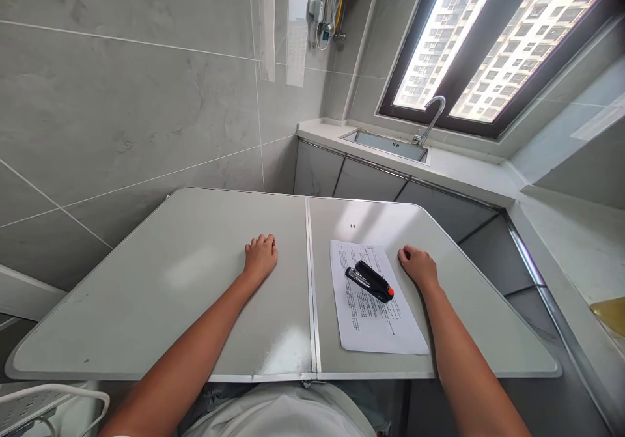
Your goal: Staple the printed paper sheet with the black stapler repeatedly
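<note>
1. My left grip [261,256] rests on the bench [146,274], left of the seam [312,294], its fingers curled into a loose fist, knuckles up.
2. My right grip [418,266] is closed much the same way, its fingers folded in, set on the bench just beside the upper right of the paper [364,340]. Whatever might lie inside either fist, I cannot see.
3. The stapler [375,284] lies on the paper, between my two grips and nearer the right one. It is smooth black, long and slim, with two arms splayed in a narrow V, a silvery metal strip along one, and a bright orange-red tip at the end towards my right.
4. The paper is thin, white and matt, roughly rectangular, lying flat and slightly askew. Dark printed lines cover much of it, partly under the stapler; the print is too small for me to read.
5. The bench is pale and smooth with a soft sheen, rounded corners and metal edging; the seam is a double metal strip.
6. Beyond stand grey marbled tiles [127,105], a white counter [469,173] with a steel sink [385,144], and a shiny curved tap [432,119].
</note>
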